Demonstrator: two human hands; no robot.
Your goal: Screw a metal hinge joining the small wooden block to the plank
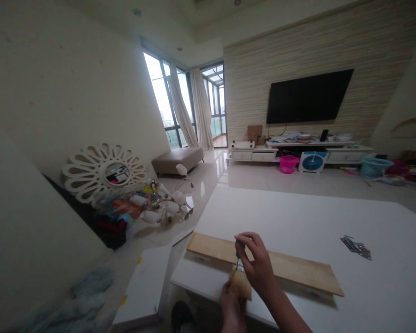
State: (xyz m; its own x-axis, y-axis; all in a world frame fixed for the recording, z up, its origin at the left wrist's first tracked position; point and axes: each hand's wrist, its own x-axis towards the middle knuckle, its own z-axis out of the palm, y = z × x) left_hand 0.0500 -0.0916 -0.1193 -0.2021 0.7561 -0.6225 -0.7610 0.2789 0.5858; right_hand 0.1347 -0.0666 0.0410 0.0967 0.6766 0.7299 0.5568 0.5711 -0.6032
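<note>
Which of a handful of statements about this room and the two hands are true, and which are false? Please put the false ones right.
1. The right hand grips what looks like a screwdriver. True.
2. The left hand is empty. False: the left hand holds a short wooden piece.
3. A long wooden board rests on the white table. True.
4. The small metal parts lie left of both hands. False: the small metal parts lie to the right of them.
5. The television is showing a bright picture. False: the television is dark.
6. A pink basket stands just left of a blue-and-white fan. True.
</note>
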